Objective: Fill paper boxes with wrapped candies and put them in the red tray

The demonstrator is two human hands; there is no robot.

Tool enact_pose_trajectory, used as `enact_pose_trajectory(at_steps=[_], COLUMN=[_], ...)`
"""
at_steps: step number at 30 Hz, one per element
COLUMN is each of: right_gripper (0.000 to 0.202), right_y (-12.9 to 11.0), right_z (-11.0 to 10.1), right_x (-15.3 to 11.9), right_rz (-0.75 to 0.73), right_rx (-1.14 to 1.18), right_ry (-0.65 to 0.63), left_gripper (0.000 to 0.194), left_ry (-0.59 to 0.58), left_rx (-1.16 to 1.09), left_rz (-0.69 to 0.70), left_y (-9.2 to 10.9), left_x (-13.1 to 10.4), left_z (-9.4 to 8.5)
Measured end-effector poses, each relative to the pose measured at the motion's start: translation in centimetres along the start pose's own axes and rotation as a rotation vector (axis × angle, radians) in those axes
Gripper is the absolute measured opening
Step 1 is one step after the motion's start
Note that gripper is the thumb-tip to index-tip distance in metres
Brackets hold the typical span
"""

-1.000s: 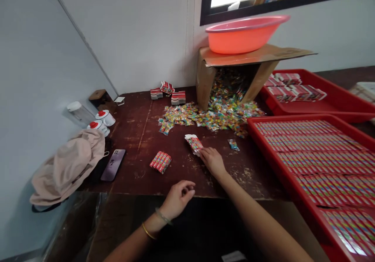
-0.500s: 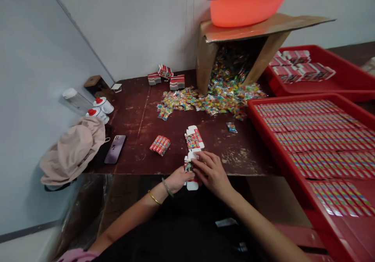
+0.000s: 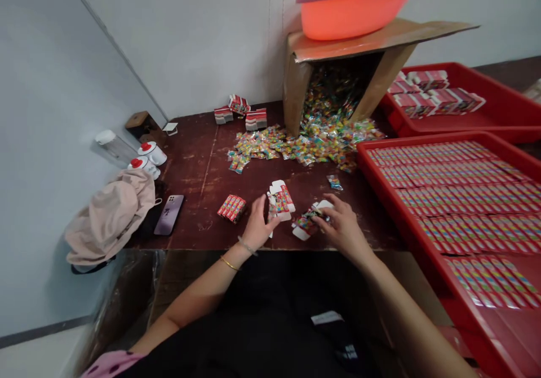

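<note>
My right hand (image 3: 344, 226) pinches one end of a printed red-and-white small carton (image 3: 306, 224), its white flaps sticking out, just above the table's front edge. My left hand (image 3: 258, 223) is at the left side of another flattened carton (image 3: 280, 199) on the table, thumb and fingers apart around its near left edge. To the left of that hand sits a short row of filled red packs (image 3: 231, 208). A single wrapped candy (image 3: 335, 182) lies beyond my right hand.
A cardboard box (image 3: 293, 85) on its side spills wrapped candies (image 3: 321, 144) over the table. Red trays (image 3: 363, 158) with rows of packs stand at right. A phone (image 3: 169, 214), cloth bag (image 3: 112, 214) and mugs (image 3: 153, 154) are at left. An orange basin (image 3: 359, 12) tops the box.
My hands have separated. The right one has carried a carton rightward, away from the left hand. My left hand has let go of that carton and moved up to the carton on the table.
</note>
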State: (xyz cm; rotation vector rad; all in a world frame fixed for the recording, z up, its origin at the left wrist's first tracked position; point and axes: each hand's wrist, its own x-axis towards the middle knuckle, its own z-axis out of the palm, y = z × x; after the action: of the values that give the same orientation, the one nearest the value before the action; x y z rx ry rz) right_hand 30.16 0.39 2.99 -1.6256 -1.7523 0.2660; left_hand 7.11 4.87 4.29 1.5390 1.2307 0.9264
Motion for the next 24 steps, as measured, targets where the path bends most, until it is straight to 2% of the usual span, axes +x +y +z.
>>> enact_pose_trajectory(at_steps=[1, 2, 3, 4, 6, 7, 8, 9, 13, 15, 18, 19, 21, 24], right_gripper=[0.023, 0.022, 0.02, 0.019, 0.018, 0.019, 0.019, 0.019, 0.018, 0.02, 0.019, 0.017, 0.018, 0.04], right_y=[-0.2, -0.7, -1.6, -2.6, -4.7, -5.6, -6.2, -6.6, -6.3, -6.0, -6.0, -6.1, -6.6, -7.2], right_z=[-0.3, -0.6, -0.9, -1.1, -1.6, -1.7, -1.8, -1.9, -1.2, -0.9, -0.7, -0.7, -0.3, 0.8], right_x=[-0.2, -0.6, -1.0, -1.4, -1.9, -2.1, -2.3, -2.4, -3.0, -3.5, -4.5, -4.8, -5.7, -7.2], right_rz=[-0.03, -0.068, -0.106, -0.137, -0.161, -0.157, -0.144, -0.123, 0.01, 0.106, 0.197, 0.208, 0.251, 0.426], right_rx=[-0.007, 0.012, 0.048, 0.098, 0.222, 0.282, 0.334, 0.378, 0.54, 0.645, 0.738, 0.744, 0.763, 0.82], right_ry=[-0.042, -0.094, -0.147, -0.2, -0.305, -0.354, -0.4, -0.432, -0.409, -0.398, -0.432, -0.423, -0.333, -0.105], left_gripper=[0.074, 0.077, 0.077, 0.074, 0.06, 0.054, 0.051, 0.049, 0.05, 0.053, 0.056, 0.055, 0.053, 0.051], left_ry=[0.059, 0.035, -0.091, -0.292, -0.733, -0.874, -0.929, -0.904, -0.597, -0.612, -0.761, -0.777, -0.715, -0.562], left_rx=[0.068, 0.086, 0.06, -0.007, -0.212, -0.313, -0.391, -0.438, -0.408, -0.388, -0.365, -0.343, -0.296, -0.283], left_rz=[0.099, 0.159, 0.167, 0.125, -0.068, -0.182, -0.282, -0.357, -0.468, -0.481, -0.471, -0.46, -0.437, -0.391], left_y=[0.6, 1.1, 1.5, 1.8, 1.7, 1.5, 1.2, 0.9, 0.2, 0.1, -0.1, -0.2, -0.5, -0.7], left_x=[0.2, 0.2, -0.1, -0.5, -1.8, -2.5, -3.1, -3.7, -5.1, -5.1, -5.0, -5.0, -5.2, -6.3], left_z=[-0.2, -0.2, -0.1, 0.1, 1.0, 1.5, 2.1, 2.7, 3.7, 3.3, 2.0, 1.7, 1.5, 2.2])
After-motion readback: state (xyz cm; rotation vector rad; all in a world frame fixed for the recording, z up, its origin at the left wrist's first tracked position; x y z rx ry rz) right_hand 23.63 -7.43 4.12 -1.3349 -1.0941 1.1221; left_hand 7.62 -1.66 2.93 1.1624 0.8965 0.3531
